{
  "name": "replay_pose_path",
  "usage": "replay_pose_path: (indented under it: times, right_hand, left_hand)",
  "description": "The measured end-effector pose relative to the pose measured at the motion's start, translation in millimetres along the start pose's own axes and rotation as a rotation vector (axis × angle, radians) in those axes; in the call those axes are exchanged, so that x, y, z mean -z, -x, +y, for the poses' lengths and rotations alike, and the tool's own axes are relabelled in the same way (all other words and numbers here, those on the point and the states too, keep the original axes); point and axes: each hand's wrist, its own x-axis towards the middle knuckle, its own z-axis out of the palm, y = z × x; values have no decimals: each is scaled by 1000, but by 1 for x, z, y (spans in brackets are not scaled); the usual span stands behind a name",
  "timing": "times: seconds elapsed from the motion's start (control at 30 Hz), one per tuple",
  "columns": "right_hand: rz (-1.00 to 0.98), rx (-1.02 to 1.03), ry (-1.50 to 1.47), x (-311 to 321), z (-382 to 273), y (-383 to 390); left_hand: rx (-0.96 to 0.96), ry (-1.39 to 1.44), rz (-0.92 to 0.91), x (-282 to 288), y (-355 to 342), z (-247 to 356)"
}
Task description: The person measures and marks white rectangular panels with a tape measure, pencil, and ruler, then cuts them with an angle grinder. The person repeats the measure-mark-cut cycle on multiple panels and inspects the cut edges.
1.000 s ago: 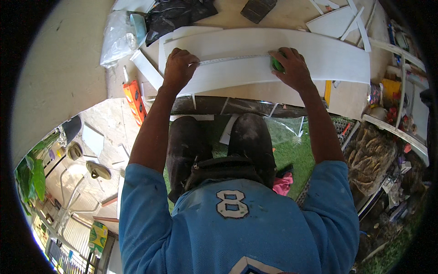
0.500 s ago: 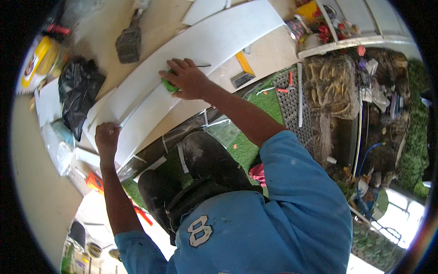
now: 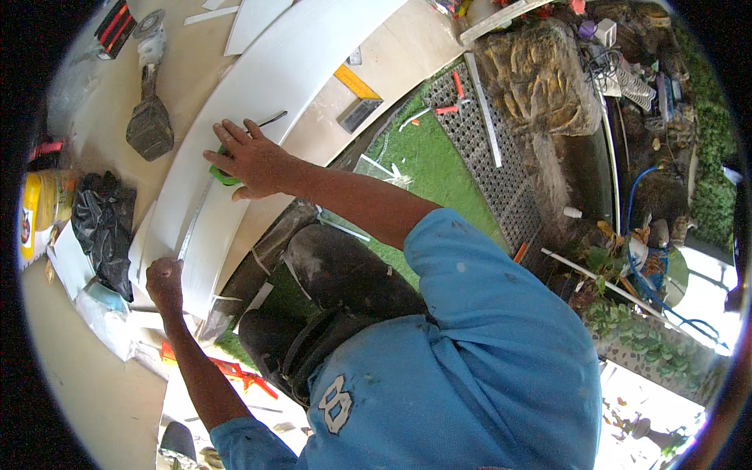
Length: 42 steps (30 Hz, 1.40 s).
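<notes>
A long white curved panel [image 3: 270, 70] lies across the tan surface before me. My left hand [image 3: 164, 283] is closed at the panel's near left end, pinching the end of a thin measuring blade [image 3: 193, 217]. The blade runs along the panel toward my right hand [image 3: 254, 162]. Under that hand is a green tape measure [image 3: 222, 175], largely covered by the palm and fingers. Just beyond my right fingers is a thin dark stick [image 3: 274, 118], which may be a pencil; whether the hand touches it is unclear.
A yellow-handled try square [image 3: 358, 86] lies right of the panel. To the left are a dark brush-like tool [image 3: 150, 125], black plastic bag [image 3: 104, 227] and yellow-lidded tub [image 3: 35, 207]. Red-handled pliers [image 3: 454, 95] rest on a perforated mat [image 3: 489, 149] beside green turf [image 3: 442, 164].
My view has turned, so the panel and tools appear farther left and rotated. Both hands keep about the same places on the panel, with the blade still stretched between them.
</notes>
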Motion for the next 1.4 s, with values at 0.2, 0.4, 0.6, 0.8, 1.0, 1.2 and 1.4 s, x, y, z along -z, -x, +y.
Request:
replay_pose_path:
  times: [0.2,0.4,0.6,0.8,1.0,1.2,1.4]
  right_hand:
    - [277,-17,-129,16,38,48]
    - [110,-767,-49,54,158,242]
    - [-845,-729,-62,-14,124,430]
    - [-781,-946,-180,-70,16,474]
    - [-466,-890,-153,-54,27,387]
    - [58,-796,-149,-4,100,220]
    - [337,-1104,-1007,-13,145,88]
  left_hand:
    - [-32,-114,-5,0,-2,-8]
    - [-54,-95,-105,6,-9,-10]
    - [-3,-87,-111,0,-8,-24]
    - [-85,-29,25,-3,0,-12]
    - [-49,-90,91,-3,1,2]
    - [-62,43,165,-4,8,9]
    - [19,18,131,6,15,26]
